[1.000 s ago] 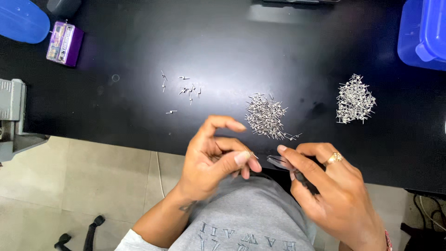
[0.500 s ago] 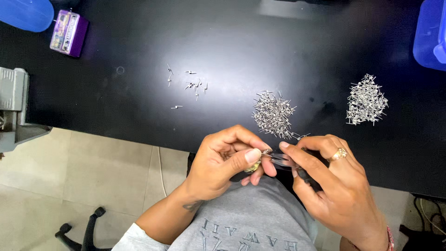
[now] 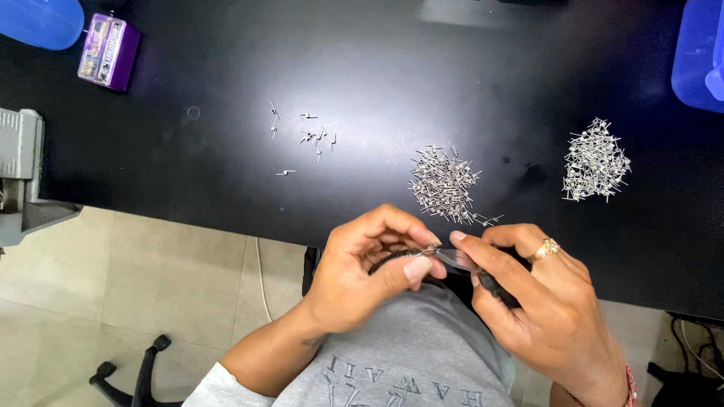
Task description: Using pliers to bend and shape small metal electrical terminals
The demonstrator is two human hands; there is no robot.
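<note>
Over the near edge of the black table [image 3: 377, 68], my left hand [image 3: 362, 275] pinches a tiny metal pin [image 3: 430, 249] between thumb and fingertips. My right hand [image 3: 539, 309], with a gold ring, grips small dark-handled pliers [image 3: 467, 265], whose tip meets the pin. Just beyond the hands lies a heap of small metal pins [image 3: 443, 185]. A second heap [image 3: 596, 160] lies to the right.
Several loose bent pins [image 3: 309, 136] are scattered at the table's middle left. A purple box [image 3: 109, 51] and a blue container [image 3: 41, 19] stand far left, another blue container [image 3: 697, 53] far right. A grey machine [image 3: 23, 177] sits at the left edge.
My left hand has closed in on the pliers' tip and now holds a pin against it. The view has shifted slightly down the table.
</note>
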